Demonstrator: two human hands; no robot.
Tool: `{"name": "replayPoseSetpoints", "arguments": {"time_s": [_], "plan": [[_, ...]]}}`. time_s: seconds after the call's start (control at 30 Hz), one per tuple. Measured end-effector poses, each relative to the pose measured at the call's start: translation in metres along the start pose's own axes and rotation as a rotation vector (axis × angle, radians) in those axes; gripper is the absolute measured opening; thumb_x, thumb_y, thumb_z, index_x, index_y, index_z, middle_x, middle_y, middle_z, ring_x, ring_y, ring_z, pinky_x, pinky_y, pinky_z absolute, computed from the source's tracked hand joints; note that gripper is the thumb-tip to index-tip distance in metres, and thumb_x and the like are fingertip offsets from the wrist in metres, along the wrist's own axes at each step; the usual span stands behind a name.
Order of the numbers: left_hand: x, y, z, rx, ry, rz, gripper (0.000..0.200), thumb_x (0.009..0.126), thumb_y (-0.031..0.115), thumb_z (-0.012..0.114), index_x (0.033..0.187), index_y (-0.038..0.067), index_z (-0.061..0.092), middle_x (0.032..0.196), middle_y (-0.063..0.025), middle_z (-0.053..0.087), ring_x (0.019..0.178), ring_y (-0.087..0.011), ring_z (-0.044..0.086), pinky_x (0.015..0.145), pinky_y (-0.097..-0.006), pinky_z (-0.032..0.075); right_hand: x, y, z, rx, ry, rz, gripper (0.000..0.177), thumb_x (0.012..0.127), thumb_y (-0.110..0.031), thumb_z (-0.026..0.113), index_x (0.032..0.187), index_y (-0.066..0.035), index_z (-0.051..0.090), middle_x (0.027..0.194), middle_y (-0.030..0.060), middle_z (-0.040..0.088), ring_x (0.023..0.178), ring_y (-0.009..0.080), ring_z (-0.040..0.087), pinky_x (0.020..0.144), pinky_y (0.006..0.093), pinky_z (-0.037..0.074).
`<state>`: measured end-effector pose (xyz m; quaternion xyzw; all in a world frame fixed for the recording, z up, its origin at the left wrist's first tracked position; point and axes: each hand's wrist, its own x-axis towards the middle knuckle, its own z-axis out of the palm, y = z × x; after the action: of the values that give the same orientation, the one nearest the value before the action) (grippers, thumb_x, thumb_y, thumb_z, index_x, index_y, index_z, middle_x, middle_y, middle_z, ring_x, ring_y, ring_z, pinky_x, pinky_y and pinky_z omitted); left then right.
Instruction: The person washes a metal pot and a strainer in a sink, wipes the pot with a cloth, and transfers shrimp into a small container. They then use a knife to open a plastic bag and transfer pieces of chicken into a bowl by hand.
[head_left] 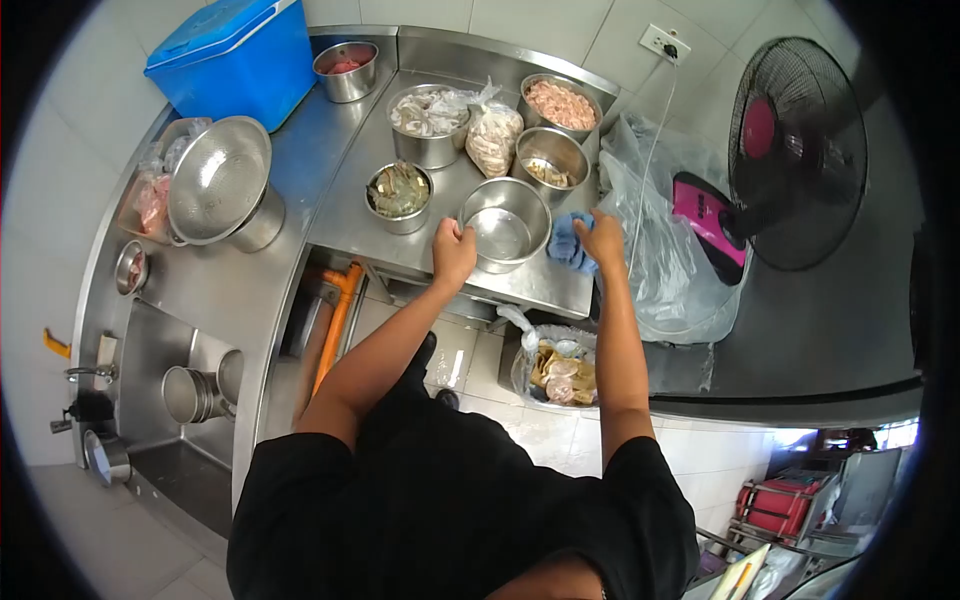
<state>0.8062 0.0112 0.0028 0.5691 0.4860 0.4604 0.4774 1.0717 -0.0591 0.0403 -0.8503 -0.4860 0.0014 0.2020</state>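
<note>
My left hand (454, 251) is closed on the near-left rim of a steel pot (490, 266). The pot stands upright near the front of the steel counter, and its shiny bottom shows inside. To its right my right hand (602, 241) grips a crumpled blue cloth (570, 246) that lies on the counter. Behind the pot are a steel pot with pale brown pieces (549, 172) and a knotted plastic bag of pale food (494, 138). A smaller pot of raw shrimp (399, 190) stands to the left.
A pot of pinkish meat (560, 104) stands at the back. Right are clear plastic sheeting (650, 270) and a fan (795, 155). A lined bin (556, 372) stands below the counter. Left are a colander (220, 180), a blue cooler (235, 60) and a sink (185, 470).
</note>
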Motion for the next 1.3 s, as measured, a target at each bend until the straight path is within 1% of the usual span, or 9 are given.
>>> {"name": "replayPoseSetpoints", "arguments": {"time_s": [0.07,0.23,0.5,0.63,0.77,0.83,1.03,1.2,1.3], "plan": [[0.005,0.001,0.000,0.053,-0.032,0.005,0.030,0.084,0.022,0.059,0.074,0.000,0.042,0.071,-0.0148,0.051,0.069,-0.0274,0.052,0.067,-0.0391,0.041,0.022,-0.026,-0.014,0.019,0.143,-0.114,0.035,0.080,-0.027,0.065,0.104,-0.002,0.065,0.097,0.0253,0.063,0.093,0.0384,0.059,0.083,0.0425,0.047],[0.020,-0.020,-0.007,0.027,-0.085,0.099,0.045,0.087,0.037,0.061,0.101,-0.002,0.044,0.110,-0.0241,0.051,0.113,-0.0362,0.047,0.096,-0.0391,0.036,0.101,-0.132,-0.020,0.366,0.038,-0.282,0.022,0.082,-0.020,0.059,0.092,-0.003,0.068,0.082,0.0212,0.065,0.079,0.0348,0.063,0.073,0.0394,0.049],[0.020,-0.001,-0.087,-0.018,-0.397,0.064,0.033,0.088,0.024,0.062,0.108,0.000,0.052,0.107,-0.0127,0.060,0.096,-0.0192,0.059,0.073,-0.0303,0.049,0.220,-0.172,0.072,0.353,-0.250,-0.211,0.035,0.070,-0.024,0.066,0.098,-0.003,0.066,0.081,0.0178,0.067,0.077,0.0277,0.066,0.072,0.0355,0.050],[0.030,-0.003,-0.119,0.068,-0.523,0.066,0.024,0.086,0.021,0.063,0.099,0.001,0.059,0.094,-0.0140,0.065,0.079,-0.0230,0.065,0.066,-0.0322,0.051,0.218,-0.179,0.066,0.395,-0.312,-0.146,0.029,0.081,-0.025,0.065,0.082,0.003,0.063,0.053,0.0018,0.051,0.049,0.0123,0.049,0.047,0.0308,0.041],[0.040,-0.001,-0.129,0.118,-0.444,0.052,0.034,0.085,0.024,0.064,0.109,0.001,0.056,0.100,-0.0164,0.064,0.071,-0.0235,0.062,0.065,-0.0340,0.049,0.213,-0.178,0.054,0.867,-0.287,0.201,0.036,0.094,-0.030,0.051,0.066,-0.008,0.054,0.050,-0.0035,0.037,0.043,0.0082,0.031,0.041,0.0263,0.022],[0.045,-0.006,-0.129,0.129,-0.427,0.066,0.038,0.084,0.025,0.064,0.113,0.001,0.054,0.103,-0.0173,0.063,0.065,-0.0236,0.059,0.064,-0.0351,0.048,0.208,-0.179,0.045,1.161,-0.141,0.347,0.037,0.094,-0.031,0.051,0.064,-0.009,0.051,0.053,-0.0018,0.040,0.044,0.0088,0.031,0.041,0.0258,0.024],[0.063,-0.013,-0.128,0.114,-0.374,0.047,0.042,0.084,0.026,0.065,0.114,0.000,0.053,0.110,-0.0175,0.060,0.084,-0.0270,0.061,0.066,-0.0331,0.049,0.206,-0.199,0.005,1.255,0.032,0.287,0.039,0.096,-0.032,0.047,0.064,-0.010,0.047,0.054,-0.0020,0.037,0.043,0.0089,0.031,0.042,0.0243,0.024],[0.067,-0.025,-0.114,0.149,-0.283,0.107,0.048,0.083,0.028,0.065,0.118,0.000,0.049,0.117,-0.0193,0.057,0.111,-0.0314,0.054,0.085,-0.0370,0.045,0.213,-0.206,0.012,1.382,0.098,0.229,0.039,0.095,-0.031,0.048,0.062,-0.010,0.048,0.050,-0.0014,0.037,0.042,0.0114,0.034,0.040,0.0272,0.029],[0.068,-0.017,-0.104,0.162,-0.240,0.062,0.050,0.082,0.030,0.066,0.118,-0.001,0.049,0.117,-0.0199,0.057,0.111,-0.0323,0.054,0.085,-0.0380,0.046,0.219,-0.206,0.013,1.498,0.157,0.231,0.038,0.095,-0.031,0.047,0.063,-0.010,0.046,0.050,-0.0010,0.036,0.041,0.0122,0.034,0.040,0.0277,0.030]]}}
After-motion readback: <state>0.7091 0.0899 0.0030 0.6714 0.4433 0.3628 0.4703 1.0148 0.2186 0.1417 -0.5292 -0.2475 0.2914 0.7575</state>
